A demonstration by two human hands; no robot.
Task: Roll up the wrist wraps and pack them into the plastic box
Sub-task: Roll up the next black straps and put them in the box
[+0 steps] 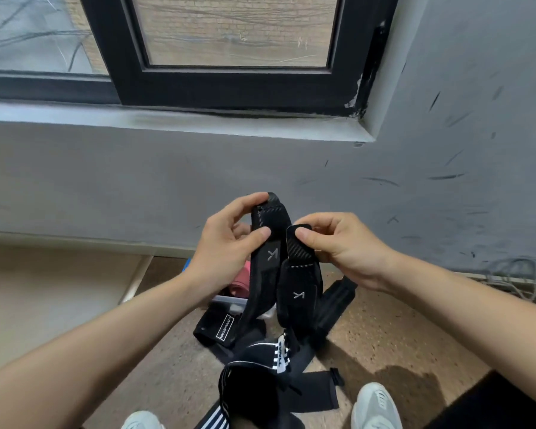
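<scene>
Sneakers (pixel 376 407), pale grey, show at the bottom edge, on the near side of the plastic box (pixel 229 300). Between them and the box, a heap of wrist wraps (pixel 260 360) lies loose on the speckled floor (pixel 369 335), black with white stripes and tangled over one another. A flat black labelled wrap (pixel 220 328) lies just in front of the box. The box itself is see-through, stands on the floor and is mostly hidden behind the arms; a pink roll (pixel 242 281) shows inside it. Above the box, both hands are raised, each holding a black wrap with a small grey logo. The left hand (pixel 229 243) pinches the top end of the first wrap (pixel 266 264) between thumb and curled fingers, and its strap hangs down to the heap. The right hand (pixel 344 246) pinches the textured top tab of the second wrap (pixel 297 292) between thumb and forefinger; this wrap hangs just beside the first, its lower part touching it. Beyond the box rises a scuffed grey wall (pixel 136 181), with thin cables (pixel 514 274) along its foot to the box's right. Higher still is a grey sill (pixel 198 122) under a black-framed window (pixel 235 85).
</scene>
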